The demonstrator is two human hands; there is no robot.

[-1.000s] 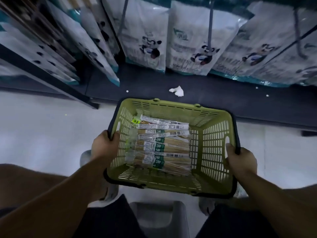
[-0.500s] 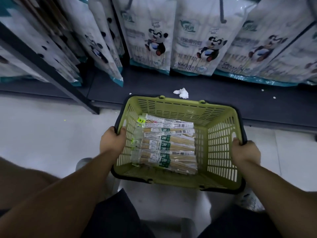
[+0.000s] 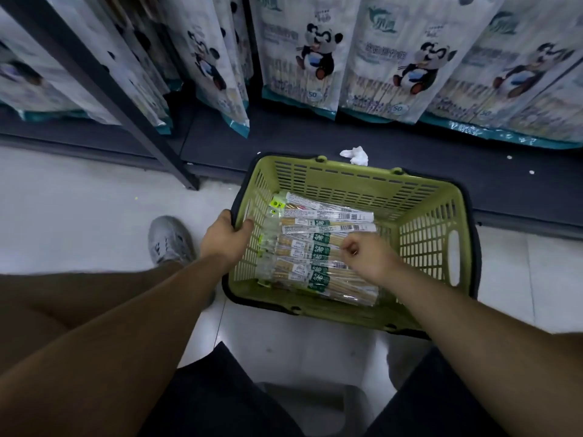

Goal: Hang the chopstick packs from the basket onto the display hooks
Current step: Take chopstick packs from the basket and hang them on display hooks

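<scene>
- Head view: left hand (image 3: 225,239) grips the basket's (image 3: 356,176) left rim, fingers closed on it.
- Right hand (image 3: 367,255) hovers over the packs (image 3: 315,247) lying in the basket, fingers curled; whether they pinch anything is unclear.

**What things are made of**

The basket (image 3: 353,184) is green plastic with a matt look, and its walls are full of small slots. A dark rim (image 3: 474,247) runs round its top; it looks like plastic too.

The packs (image 3: 315,247) inside are clear, shiny plastic wrap. Pale wooden sticks show through it. Paper-like labels in white and green sit on the wrap.

The big bags (image 3: 299,58) on the rack are glossy plastic with panda prints. The rack post (image 3: 104,89) looks like dark, matt metal.

The floor (image 3: 79,200) is smooth, pale tile with a soft shine. A crumpled white scrap (image 3: 355,154) looks like paper. The shoe (image 3: 170,241) looks like grey cloth.
</scene>
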